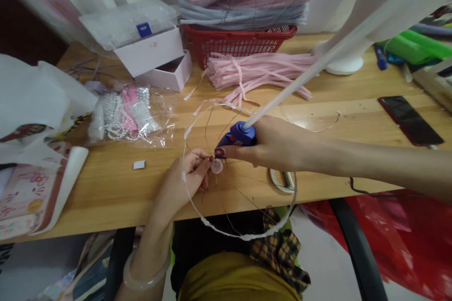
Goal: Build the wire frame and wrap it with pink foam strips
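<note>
My right hand (271,148) is wrapped round a blue glue gun (236,135) with a long white glue stick (300,80) rising from its back; the nozzle points down and left at a small pinkish round piece (216,166). My left hand (189,178) pinches thin wires at that piece, fingers closed. Both hands work inside a large wire hoop (197,211) partly wrapped in white, which hangs over the front edge of the wooden table (116,188). Thin dark wires cross the hoop like spokes.
A bag of pearl beads (123,115) lies at the left, white boxes (155,56) behind it. A red basket (240,42) holds stacked pink and grey strips; loose pink strips (254,73) lie in front. A dark phone (409,120) is at the right. A white lamp base (344,63) stands at the back.
</note>
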`<act>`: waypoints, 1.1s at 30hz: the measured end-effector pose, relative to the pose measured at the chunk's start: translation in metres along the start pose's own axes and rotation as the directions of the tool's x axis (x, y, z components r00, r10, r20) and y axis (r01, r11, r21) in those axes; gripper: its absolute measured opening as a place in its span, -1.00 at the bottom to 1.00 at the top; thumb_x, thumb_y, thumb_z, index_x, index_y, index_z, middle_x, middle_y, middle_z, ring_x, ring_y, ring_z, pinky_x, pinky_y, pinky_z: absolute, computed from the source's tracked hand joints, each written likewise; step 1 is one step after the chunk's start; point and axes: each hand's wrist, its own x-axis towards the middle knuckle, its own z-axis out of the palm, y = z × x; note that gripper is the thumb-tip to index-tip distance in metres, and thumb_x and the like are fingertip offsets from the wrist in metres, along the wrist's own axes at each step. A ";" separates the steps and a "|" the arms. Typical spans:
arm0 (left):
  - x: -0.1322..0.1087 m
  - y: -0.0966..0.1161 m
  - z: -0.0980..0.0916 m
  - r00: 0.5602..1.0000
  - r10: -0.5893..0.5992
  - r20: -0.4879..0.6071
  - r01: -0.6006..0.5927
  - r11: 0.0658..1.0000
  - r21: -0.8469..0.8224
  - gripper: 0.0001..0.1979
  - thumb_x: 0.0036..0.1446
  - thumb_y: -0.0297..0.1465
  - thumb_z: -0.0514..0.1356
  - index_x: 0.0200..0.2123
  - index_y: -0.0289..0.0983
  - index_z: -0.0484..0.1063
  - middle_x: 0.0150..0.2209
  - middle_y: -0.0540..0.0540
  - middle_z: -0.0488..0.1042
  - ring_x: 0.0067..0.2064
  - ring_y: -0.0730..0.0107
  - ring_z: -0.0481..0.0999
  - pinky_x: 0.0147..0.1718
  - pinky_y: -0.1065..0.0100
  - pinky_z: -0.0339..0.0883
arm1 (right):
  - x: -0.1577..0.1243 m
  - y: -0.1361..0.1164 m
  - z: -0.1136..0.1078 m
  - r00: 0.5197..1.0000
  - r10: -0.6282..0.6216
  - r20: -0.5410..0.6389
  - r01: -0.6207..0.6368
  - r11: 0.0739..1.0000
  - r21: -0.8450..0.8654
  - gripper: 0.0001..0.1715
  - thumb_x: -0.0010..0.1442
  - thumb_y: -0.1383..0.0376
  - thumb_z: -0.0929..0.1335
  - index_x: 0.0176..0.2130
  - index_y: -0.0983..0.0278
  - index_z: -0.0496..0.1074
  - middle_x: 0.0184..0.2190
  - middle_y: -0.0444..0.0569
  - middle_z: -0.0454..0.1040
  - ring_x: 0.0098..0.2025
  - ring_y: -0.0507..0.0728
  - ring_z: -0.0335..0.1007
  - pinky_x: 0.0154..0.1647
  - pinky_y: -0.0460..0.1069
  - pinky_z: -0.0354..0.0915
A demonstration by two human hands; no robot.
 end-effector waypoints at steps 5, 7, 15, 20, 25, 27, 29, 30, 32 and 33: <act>0.001 0.006 0.002 0.999 -0.039 0.008 0.039 0.998 -0.046 -0.79 0.21 -0.21 0.14 -0.38 -0.22 0.35 -0.73 0.13 0.32 -0.72 0.53 0.27 -0.73 0.51 0.03 | 0.000 0.001 0.001 0.999 -0.043 -0.005 0.043 0.999 0.007 -0.55 0.24 -0.09 0.29 -0.24 0.11 0.61 -0.49 -0.15 0.55 -0.48 0.05 0.35 -0.41 -0.05 0.17; 0.001 0.007 0.002 0.999 -0.049 0.001 0.049 0.997 -0.051 -0.76 0.19 -0.17 0.15 -0.38 -0.22 0.35 -0.74 0.13 0.32 -0.73 0.52 0.25 -0.75 0.51 0.00 | 0.000 0.001 0.002 1.000 -0.029 -0.003 0.029 1.000 -0.010 -0.56 0.23 -0.10 0.29 -0.24 0.10 0.61 -0.45 -0.14 0.57 -0.45 0.07 0.38 -0.41 -0.04 0.17; -0.001 0.005 0.002 0.998 -0.056 -0.002 0.056 0.996 -0.069 -0.73 0.16 -0.13 0.17 -0.37 -0.21 0.33 -0.74 0.14 0.30 -0.74 0.54 0.21 -0.77 0.52 -0.03 | -0.002 -0.002 0.001 1.000 0.020 -0.002 -0.020 0.998 -0.064 -0.53 0.22 -0.11 0.29 -0.28 0.14 0.60 -0.51 -0.12 0.52 -0.51 0.06 0.30 -0.43 -0.03 0.14; 0.000 0.005 0.002 0.999 -0.046 0.005 0.047 0.996 -0.070 -0.76 0.18 -0.17 0.16 -0.37 -0.22 0.33 -0.73 0.14 0.32 -0.72 0.54 0.23 -0.76 0.53 -0.01 | -0.002 -0.001 0.002 1.000 -0.026 0.002 0.026 0.999 -0.039 -0.52 0.24 -0.10 0.28 -0.24 0.14 0.60 -0.51 -0.14 0.53 -0.51 0.04 0.30 -0.43 -0.05 0.13; 0.000 0.006 0.003 0.999 -0.050 0.002 0.050 0.996 -0.070 -0.77 0.19 -0.18 0.16 -0.36 -0.22 0.35 -0.73 0.13 0.32 -0.73 0.53 0.23 -0.76 0.51 -0.02 | 0.000 0.002 0.004 0.999 -0.039 -0.003 0.039 0.999 -0.017 -0.54 0.24 -0.10 0.29 -0.18 0.11 0.61 -0.41 -0.12 0.60 -0.43 0.07 0.39 -0.41 -0.05 0.17; 0.000 0.005 0.003 0.999 -0.053 -0.003 0.052 0.996 -0.075 -0.78 0.20 -0.19 0.16 -0.36 -0.22 0.36 -0.73 0.13 0.32 -0.73 0.53 0.23 -0.76 0.51 -0.02 | 0.000 0.003 0.004 0.999 -0.047 -0.001 0.047 0.999 -0.012 -0.54 0.25 -0.10 0.29 -0.18 0.11 0.61 -0.39 -0.12 0.61 -0.41 0.09 0.42 -0.39 -0.04 0.19; 0.000 0.003 0.003 0.998 -0.058 -0.003 0.058 0.995 -0.081 -0.78 0.21 -0.19 0.15 -0.36 -0.22 0.36 -0.73 0.13 0.31 -0.73 0.53 0.23 -0.76 0.51 -0.02 | 0.000 0.003 0.004 0.999 -0.051 -0.004 0.051 0.999 -0.012 -0.55 0.25 -0.10 0.29 -0.18 0.09 0.61 -0.37 -0.12 0.62 -0.39 0.09 0.43 -0.37 -0.04 0.21; 0.000 0.002 0.003 0.998 -0.057 -0.002 0.057 0.995 -0.085 -0.77 0.22 -0.19 0.14 -0.36 -0.22 0.36 -0.73 0.13 0.31 -0.73 0.53 0.24 -0.75 0.51 -0.02 | 0.000 0.003 0.004 0.999 -0.050 -0.005 0.050 0.999 -0.016 -0.56 0.25 -0.09 0.29 -0.18 0.09 0.61 -0.36 -0.12 0.62 -0.38 0.10 0.44 -0.37 -0.04 0.21; 0.000 0.000 0.002 0.999 -0.046 0.000 0.046 0.995 -0.084 -0.77 0.24 -0.18 0.14 -0.35 -0.22 0.36 -0.72 0.13 0.32 -0.73 0.53 0.25 -0.74 0.51 0.01 | 0.000 0.002 0.005 0.999 -0.037 -0.009 0.036 0.999 -0.029 -0.58 0.25 -0.07 0.30 -0.17 0.08 0.62 -0.36 -0.11 0.62 -0.38 0.10 0.44 -0.36 -0.04 0.22; 0.001 -0.002 0.002 0.999 -0.036 0.000 0.036 0.996 -0.077 -0.77 0.25 -0.18 0.13 -0.34 -0.22 0.36 -0.71 0.13 0.33 -0.72 0.52 0.26 -0.73 0.51 0.03 | 0.000 0.002 0.005 1.000 -0.027 -0.008 0.027 0.999 -0.031 -0.58 0.25 -0.07 0.30 -0.17 0.09 0.62 -0.36 -0.11 0.62 -0.38 0.10 0.44 -0.35 -0.04 0.23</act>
